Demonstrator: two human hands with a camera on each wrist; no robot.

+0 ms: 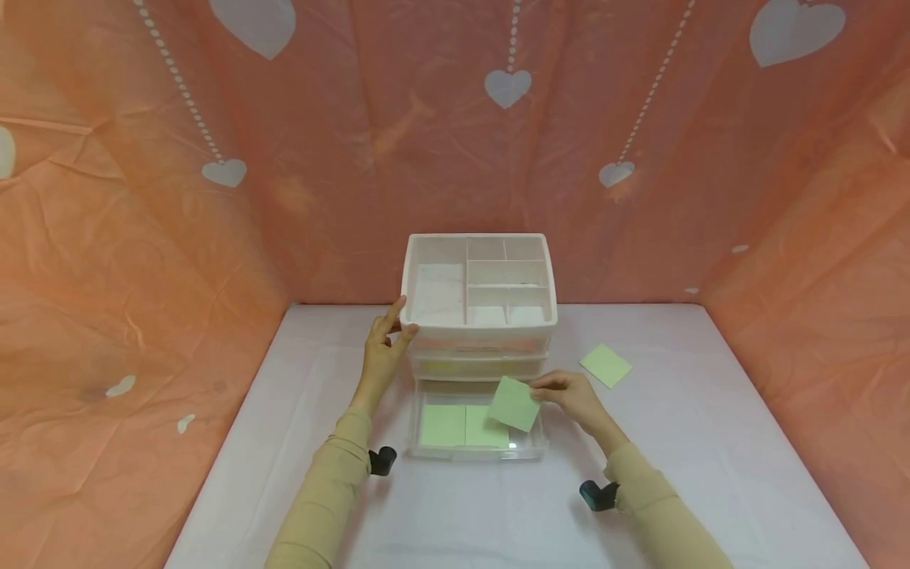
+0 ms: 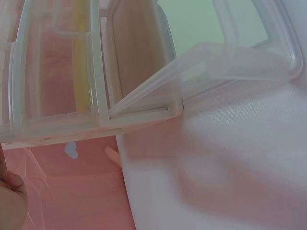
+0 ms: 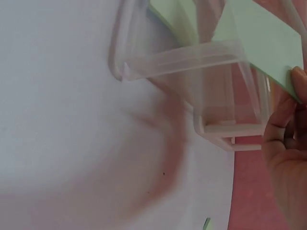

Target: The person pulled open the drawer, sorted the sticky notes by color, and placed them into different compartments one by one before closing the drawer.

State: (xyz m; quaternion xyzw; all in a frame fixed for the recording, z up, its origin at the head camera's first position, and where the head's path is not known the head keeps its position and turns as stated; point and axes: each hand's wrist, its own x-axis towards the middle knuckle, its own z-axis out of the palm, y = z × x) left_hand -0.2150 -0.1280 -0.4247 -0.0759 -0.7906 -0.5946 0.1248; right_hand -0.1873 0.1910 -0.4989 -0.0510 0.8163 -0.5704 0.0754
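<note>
A white plastic drawer organizer (image 1: 478, 324) stands on the table, its clear bottom drawer (image 1: 478, 454) pulled out. Two light green sticky note pads (image 1: 443, 427) lie side by side in that drawer. Above its right side, my right hand (image 1: 571, 397) pinches another green sticky note pad (image 1: 515, 404) by the edge between thumb and fingers; the right wrist view shows this pad (image 3: 264, 45) tilted. My left hand (image 1: 381, 356) holds the organizer's front left top corner, thumb at the front and fingers along the side. Only part of the left hand (image 2: 12, 201) shows in the left wrist view.
Another green sticky note pad (image 1: 606, 365) lies on the white tabletop (image 1: 498, 514), right of the organizer. The organizer's top tray (image 1: 438, 292) has several compartments. Something yellow (image 2: 80, 57) shows through an upper drawer. An orange curtain with hearts (image 1: 441, 158) surrounds the table.
</note>
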